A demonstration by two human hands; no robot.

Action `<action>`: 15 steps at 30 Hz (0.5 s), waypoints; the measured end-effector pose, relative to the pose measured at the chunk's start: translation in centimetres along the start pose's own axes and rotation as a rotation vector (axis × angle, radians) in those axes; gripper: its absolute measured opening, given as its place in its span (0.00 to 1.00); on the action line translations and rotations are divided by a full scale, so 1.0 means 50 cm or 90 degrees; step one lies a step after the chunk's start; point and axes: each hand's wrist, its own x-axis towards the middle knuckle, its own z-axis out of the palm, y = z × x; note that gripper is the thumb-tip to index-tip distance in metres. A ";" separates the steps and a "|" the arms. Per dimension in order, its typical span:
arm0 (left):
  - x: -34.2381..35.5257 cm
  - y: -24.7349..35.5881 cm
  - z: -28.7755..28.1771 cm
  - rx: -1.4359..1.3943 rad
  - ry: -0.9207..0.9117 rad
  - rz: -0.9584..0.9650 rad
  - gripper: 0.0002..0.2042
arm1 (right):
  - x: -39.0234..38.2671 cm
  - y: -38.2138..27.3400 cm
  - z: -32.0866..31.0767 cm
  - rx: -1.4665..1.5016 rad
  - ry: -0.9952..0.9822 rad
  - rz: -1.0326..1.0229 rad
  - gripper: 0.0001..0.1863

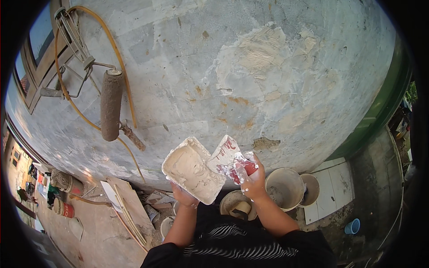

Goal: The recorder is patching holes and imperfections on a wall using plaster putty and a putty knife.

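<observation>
My left hand (183, 195) holds a crusted rectangular container (187, 163) of pale beige paste from beneath, mostly hidden by it. My right hand (254, 185) grips a putty knife (230, 156) with a red handle and a wide blade smeared in white paste, at the container's right edge. In front of me is a worn grey wall (187, 80) with a rough patch (257, 49) of beige filler, rust-coloured stains and a chipped hole (266, 144).
Rollers (111, 105) and a yellow hose (105, 29) hang at upper left. Buckets (283, 187) stand below the wall, beside white tiles (330, 205) and a blue basket (352, 226). Boards and pipes (127, 210) lie at lower left. A green door frame (371, 120) edges the wall at right.
</observation>
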 end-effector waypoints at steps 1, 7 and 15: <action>0.002 -0.001 0.002 0.000 0.000 -0.002 0.34 | -0.003 0.012 -0.006 -0.055 -0.008 -0.029 0.11; 0.007 0.002 0.008 0.064 -0.024 0.036 0.34 | -0.002 0.004 -0.031 -0.396 -0.152 -0.093 0.15; -0.009 -0.002 -0.014 0.101 -0.055 0.053 0.36 | -0.001 0.013 -0.001 -0.239 0.006 -0.242 0.07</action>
